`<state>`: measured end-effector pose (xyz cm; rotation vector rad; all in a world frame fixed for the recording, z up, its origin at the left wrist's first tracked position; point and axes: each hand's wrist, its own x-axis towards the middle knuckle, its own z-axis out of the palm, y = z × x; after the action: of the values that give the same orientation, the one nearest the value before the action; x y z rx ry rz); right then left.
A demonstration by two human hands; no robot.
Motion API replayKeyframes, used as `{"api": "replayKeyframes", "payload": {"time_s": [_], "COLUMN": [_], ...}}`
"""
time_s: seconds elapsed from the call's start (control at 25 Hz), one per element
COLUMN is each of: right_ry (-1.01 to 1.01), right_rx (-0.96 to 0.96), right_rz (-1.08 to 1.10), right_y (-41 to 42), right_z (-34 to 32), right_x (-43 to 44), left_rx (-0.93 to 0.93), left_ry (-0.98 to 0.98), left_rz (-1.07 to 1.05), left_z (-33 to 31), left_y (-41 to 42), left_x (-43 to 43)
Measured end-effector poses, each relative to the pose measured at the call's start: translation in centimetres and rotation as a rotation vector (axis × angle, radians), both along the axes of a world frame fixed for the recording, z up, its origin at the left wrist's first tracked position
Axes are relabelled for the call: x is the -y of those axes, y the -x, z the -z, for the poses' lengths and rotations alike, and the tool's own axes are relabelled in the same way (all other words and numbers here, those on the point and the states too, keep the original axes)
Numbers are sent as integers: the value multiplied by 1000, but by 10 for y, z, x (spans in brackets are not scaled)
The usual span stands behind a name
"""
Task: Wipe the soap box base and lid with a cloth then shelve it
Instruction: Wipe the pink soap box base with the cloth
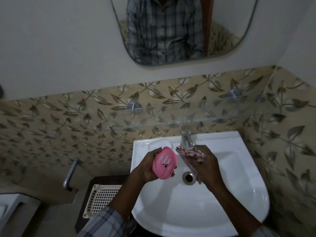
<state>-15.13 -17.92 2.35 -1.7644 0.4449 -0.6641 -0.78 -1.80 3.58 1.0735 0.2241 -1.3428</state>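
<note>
My left hand (148,165) holds a pink soap box base (164,162) over the white sink (230,194); the base is tilted and its slotted inside faces me. Just to its right, my right hand (204,165) grips a checked cloth (189,155) that hangs down toward the drain (188,177). Cloth and base are a small gap apart. A clear lid-like piece (159,144) lies on the sink's back left ledge. Above the sink a glass shelf (179,124) runs along the tiled wall.
A chrome tap (186,138) stands at the sink's back, right behind the cloth. A cream perforated tray (104,199) rests on a dark stand left of the sink. A metal pipe (71,173) sticks out of the left wall. A mirror (179,31) hangs above.
</note>
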Motion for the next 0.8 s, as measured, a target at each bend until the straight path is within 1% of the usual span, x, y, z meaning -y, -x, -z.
{"api": "replayKeyframes", "payload": {"time_s": [0.04,0.12,0.16,0.2,0.28,0.32,0.4,0.48,0.52,0.6,0.72,0.8], "right_ry": [153,481,609,671,591,589,672,578,560,636,556,592], "right_rx": [63,195,215,214,203,227,295,232,234,313,258,301], "right_rz": [-34,-268,-341,-349,-291,-313,-386,-340,-359,-428,-368,-432], "right_y": [-9,-19,-18,-20,-25,-24,-22,-25,-25,-24,-27,-23], "right_z": [-8,-12,-9,-5,1,5,9,3,0,0,-3,-5], "right_x": [-6,-17,-22,-24,-20,-22,-23,-12,-12,-21,-15,-22], "left_rx": [10,5,-10,-22,-64,-80,-61,-85,-98,-96,-43,-33], "left_ry": [-2,-4,-13,-15,-5,-11,-17,3,28,57,34,55], "left_rz": [9,2,-4,-3,-18,-18,4,-21,-20,-10,8,-5], "left_z": [-4,-12,-15,-15,-13,-11,-9,-11,-13,-17,-21,-24], "left_y": [-1,-2,0,2,7,11,17,21,21,22,21,19], "left_x": [5,12,15,16,16,14,13,12,12,12,8,9]}}
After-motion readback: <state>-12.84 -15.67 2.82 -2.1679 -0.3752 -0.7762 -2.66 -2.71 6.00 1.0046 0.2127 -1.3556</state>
